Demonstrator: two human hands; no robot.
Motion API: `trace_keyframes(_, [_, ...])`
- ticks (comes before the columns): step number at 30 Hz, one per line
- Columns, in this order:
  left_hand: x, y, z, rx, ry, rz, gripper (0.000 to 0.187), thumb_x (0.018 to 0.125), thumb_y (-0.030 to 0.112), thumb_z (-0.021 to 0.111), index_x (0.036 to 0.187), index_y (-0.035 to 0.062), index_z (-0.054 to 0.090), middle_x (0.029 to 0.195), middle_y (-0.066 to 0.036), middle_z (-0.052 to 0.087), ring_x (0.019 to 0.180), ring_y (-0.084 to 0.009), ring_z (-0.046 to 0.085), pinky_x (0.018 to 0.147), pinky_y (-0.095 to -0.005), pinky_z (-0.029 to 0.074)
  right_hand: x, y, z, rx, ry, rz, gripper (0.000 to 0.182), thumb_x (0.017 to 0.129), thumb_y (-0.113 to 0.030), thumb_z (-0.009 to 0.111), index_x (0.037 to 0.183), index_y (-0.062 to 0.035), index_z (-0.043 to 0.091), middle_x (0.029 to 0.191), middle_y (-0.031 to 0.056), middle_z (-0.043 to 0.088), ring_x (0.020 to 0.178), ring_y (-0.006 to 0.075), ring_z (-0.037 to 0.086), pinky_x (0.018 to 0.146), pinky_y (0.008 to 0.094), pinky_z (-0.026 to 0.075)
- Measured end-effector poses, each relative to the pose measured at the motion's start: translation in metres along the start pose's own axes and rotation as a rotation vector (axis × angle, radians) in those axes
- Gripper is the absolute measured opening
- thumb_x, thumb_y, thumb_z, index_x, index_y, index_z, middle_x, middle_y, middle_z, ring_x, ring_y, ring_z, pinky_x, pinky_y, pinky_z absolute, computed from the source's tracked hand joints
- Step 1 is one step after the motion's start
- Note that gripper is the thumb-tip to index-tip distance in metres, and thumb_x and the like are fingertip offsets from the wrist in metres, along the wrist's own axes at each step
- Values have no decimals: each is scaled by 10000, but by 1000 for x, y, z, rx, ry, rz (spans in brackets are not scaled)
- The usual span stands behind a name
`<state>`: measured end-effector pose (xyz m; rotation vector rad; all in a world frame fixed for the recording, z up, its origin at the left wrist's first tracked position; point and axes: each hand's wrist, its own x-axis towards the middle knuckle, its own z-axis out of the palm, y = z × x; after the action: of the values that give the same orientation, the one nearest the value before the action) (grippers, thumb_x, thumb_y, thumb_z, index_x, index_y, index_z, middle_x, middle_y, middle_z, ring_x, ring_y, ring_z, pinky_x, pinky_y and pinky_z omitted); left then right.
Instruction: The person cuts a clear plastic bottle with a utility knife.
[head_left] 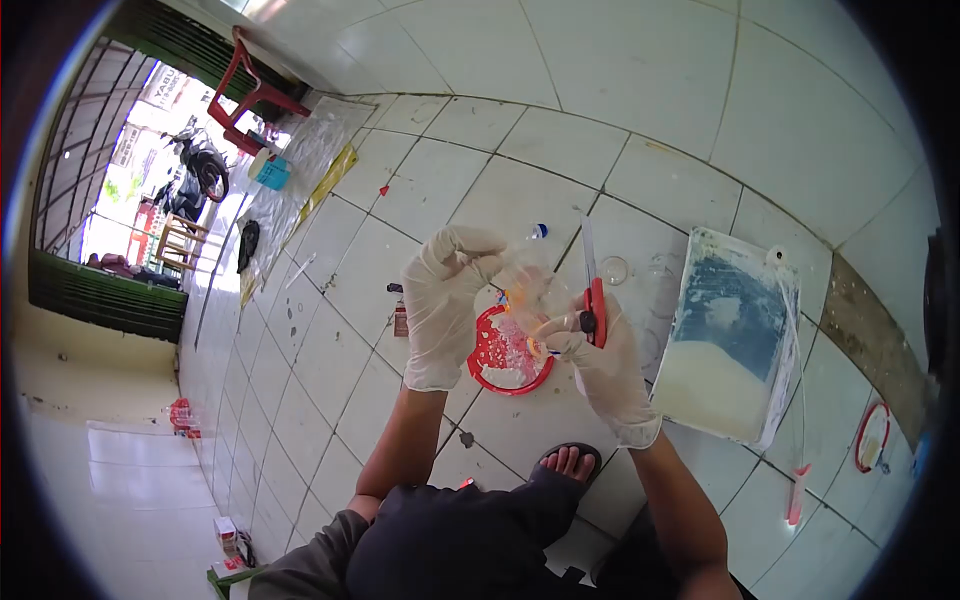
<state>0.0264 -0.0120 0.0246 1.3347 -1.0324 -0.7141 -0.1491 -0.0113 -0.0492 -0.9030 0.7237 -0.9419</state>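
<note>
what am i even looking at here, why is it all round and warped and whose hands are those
This is one picture from a small camera worn on a person's head, looking down; its wide lens bends the edges. The two hands in thin white gloves belong to that person, who sits low over a white tiled floor, one sandalled foot showing. The left hand holds a clear, crinkled plastic piece above a round red-rimmed tray. The right hand grips red-handled scissors, blade pointing away. To the right lies a flat rectangular tray of pale powder. A parked motorbike stands by the open doorway.
</note>
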Motion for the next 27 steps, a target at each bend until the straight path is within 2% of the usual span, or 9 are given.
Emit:
trace_keyframes(1, [1, -3, -3, -11, -17, 3, 207, 803, -106, 660, 970, 6, 706, 920, -19, 664, 885, -118, 581, 840, -271, 454, -1, -2, 3, -4, -11, -2, 319, 889, -117, 722, 1118, -22, 521, 940, 15, 559, 827, 92, 540, 753, 259, 457])
trace_keyframes(4, [3, -4, -9, 80, -56, 62, 166, 796, -122, 652, 895, 2, 697, 891, -10, 644, 845, -111, 555, 826, -262, 447, -9, -12, 6, -479, 205, -266, 299, 986, -125, 553, 1248, 18, 555, 920, 68, 594, 813, 135, 556, 751, 280, 464])
trace_keyframes(6, [5, -5, -11, 200, -56, 124, 172, 776, -147, 643, 856, -5, 697, 850, -3, 611, 818, -98, 551, 759, -246, 451, -20, -34, 11, -626, 137, -270, 333, 985, -126, 555, 1282, 25, 561, 902, 133, 624, 827, 213, 605, 769, 321, 481])
trace_keyframes(7, [5, -2, -9, 177, -54, 144, 169, 772, -147, 644, 847, -5, 696, 842, -4, 602, 805, -98, 544, 742, -244, 444, -23, -40, 18, -662, 119, -411, 378, 984, -142, 566, 1314, 41, 555, 964, 212, 657, 840, 337, 646, 778, 378, 495])
trace_keyframes(10, [5, 3, -6, 201, -48, 189, 166, 761, -148, 647, 829, -3, 691, 827, -5, 583, 784, -98, 528, 714, -243, 428, -31, -40, 21, -745, -19, -378, 457, 951, -114, 627, 1376, 21, 527, 1057, 235, 673, 922, 405, 658, 852, 402, 515])
trace_keyframes(14, [6, 7, -6, 354, -34, 307, 163, 719, -147, 677, 813, -14, 666, 758, -35, 568, 756, -142, 524, 697, -274, 431, -36, -38, 26, -877, -32, -370, 462, 949, -124, 624, 1375, 25, 528, 1091, 253, 670, 976, 417, 645, 969, 486, 461])
trace_keyframes(18, [6, 6, -8, 381, -14, 301, 167, 696, -145, 676, 794, -11, 655, 761, -43, 574, 755, -159, 526, 697, -285, 433, -38, -34, 26, -769, -69, -284, 451, 953, -138, 624, 1363, 28, 537, 1106, 264, 668, 1002, 436, 635, 998, 518, 431])
trace_keyframes(22, [4, 8, -6, 384, -3, 325, 184, 661, -159, 654, 762, -5, 644, 749, -46, 574, 748, -168, 525, 682, -294, 428, -38, -28, 29, -692, -67, -305, 445, 955, -169, 636, 1337, 43, 550, 1133, 285, 660, 998, 461, 637, 966, 491, 459])
trace_keyframes(27, [2, 6, -9, 511, 21, 478, 219, 616, -175, 615, 746, 0, 625, 759, -45, 548, 763, -176, 530, 672, -283, 430, -40, -21, 33, -719, -5, -473, 440, 973, -154, 640, 1345, 41, 508, 1047, 273, 662, 900, 459, 650, 797, 472, 519])
